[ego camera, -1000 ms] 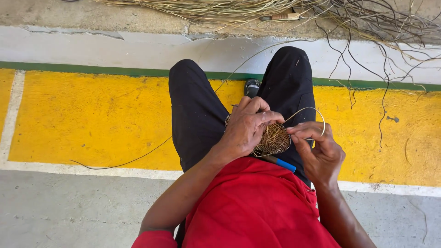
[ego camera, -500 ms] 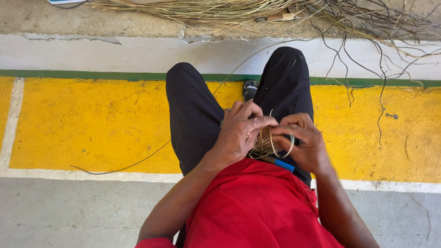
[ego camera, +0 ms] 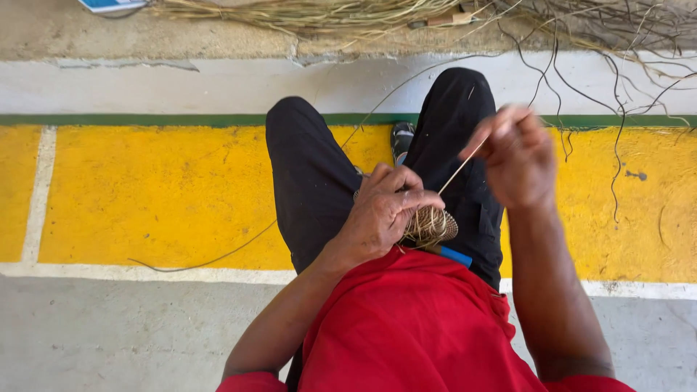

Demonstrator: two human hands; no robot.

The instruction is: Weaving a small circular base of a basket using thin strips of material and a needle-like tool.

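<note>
My left hand [ego camera: 383,212] grips a small round woven piece [ego camera: 433,226] of straw-coloured fibre, held over my lap above my black trousers [ego camera: 312,181]. A thin pale fibre strand [ego camera: 462,168] runs taut from the woven piece up to my right hand [ego camera: 514,154], which is raised and pinches the strand's end between thumb and fingers. A blue object [ego camera: 454,255] pokes out just under the woven piece, against my red shirt [ego camera: 414,327].
A heap of dry straw and dark thin twigs [ego camera: 406,13] lies along the far edge of the floor. The floor has a yellow painted band [ego camera: 160,196] edged with green and white lines. One loose strand [ego camera: 218,254] trails left across it.
My right hand has lifted up and to the right away from the woven piece, drawing the fibre strand tight. My left hand has stayed on the woven piece.
</note>
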